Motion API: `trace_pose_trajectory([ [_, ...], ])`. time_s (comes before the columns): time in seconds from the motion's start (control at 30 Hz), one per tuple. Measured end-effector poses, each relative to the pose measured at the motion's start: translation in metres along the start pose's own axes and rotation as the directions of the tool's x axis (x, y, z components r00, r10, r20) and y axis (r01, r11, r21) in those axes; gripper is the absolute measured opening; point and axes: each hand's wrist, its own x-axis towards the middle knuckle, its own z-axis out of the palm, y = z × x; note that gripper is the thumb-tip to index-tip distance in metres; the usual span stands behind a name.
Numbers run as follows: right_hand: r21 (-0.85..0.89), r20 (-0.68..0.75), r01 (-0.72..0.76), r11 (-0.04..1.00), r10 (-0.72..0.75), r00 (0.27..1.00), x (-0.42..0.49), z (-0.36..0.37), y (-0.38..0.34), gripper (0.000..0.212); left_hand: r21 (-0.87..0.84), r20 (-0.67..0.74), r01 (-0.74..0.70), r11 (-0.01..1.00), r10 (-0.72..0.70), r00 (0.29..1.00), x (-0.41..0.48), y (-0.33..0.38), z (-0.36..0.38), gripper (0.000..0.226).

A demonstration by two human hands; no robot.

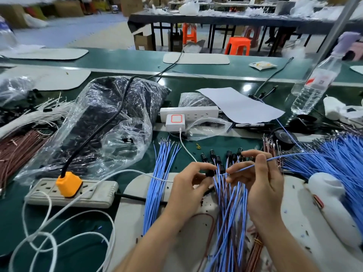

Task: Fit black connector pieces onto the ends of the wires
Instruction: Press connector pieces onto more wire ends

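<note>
My left hand [188, 183] pinches a small black connector piece [210, 173] between thumb and fingers. My right hand [257, 181] pinches a single blue wire [279, 157] that runs up and right toward a large blue wire pile [337, 154]; the wire's tip points left, a short gap from the connector. Under both hands lies a bundle of blue and brown wires [229, 209], several with black connectors [228, 154] on their far ends. A separate bunch of bare-ended blue wires [159, 177] lies to the left.
A clear bag of black parts [110, 122] sits at the left, with a power strip [72, 191] and orange plug [68, 183] in front of it. White cable [49, 232] loops near the front edge. A water bottle [314, 87], paper sheet [241, 105] and black tape roll [284, 138] are behind.
</note>
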Motion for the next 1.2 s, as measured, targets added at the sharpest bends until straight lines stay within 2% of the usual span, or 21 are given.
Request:
trace_pose_trajectory([
  [0.17, -0.030, -0.005, -0.005, 1.000, 0.004, 1.000, -0.002, 0.003, 0.004, 0.027, -0.013, -0.002, 0.029, 0.999, -0.029, 1.000, 0.000, -0.002, 0.000, 0.028],
  [0.5, -0.040, -0.002, -0.033, 0.999, 0.033, 0.999, 0.001, 0.000, 0.008, 0.029, 0.010, -0.006, -0.030, 1.000, 0.030, 1.000, 0.000, -0.001, -0.002, 0.025],
  [0.8, -0.018, -0.015, -0.069, 0.997, 0.069, 0.998, 0.001, -0.001, 0.013, 0.032, -0.106, -0.047, 0.003, 0.994, -0.008, 0.999, -0.001, 0.001, -0.001, 0.032],
  [1.0, -0.002, -0.026, -0.071, 0.997, 0.071, 0.997, 0.000, -0.002, 0.013, 0.032, 0.008, -0.065, -0.045, 0.999, 0.045, 0.997, 0.000, 0.001, -0.002, 0.032],
  [1.2, 0.010, -0.033, -0.063, 0.998, 0.064, 0.997, 0.000, -0.001, 0.013, 0.036, 0.050, -0.028, -0.021, 0.999, 0.023, 0.999, 0.000, -0.001, -0.002, 0.023],
])
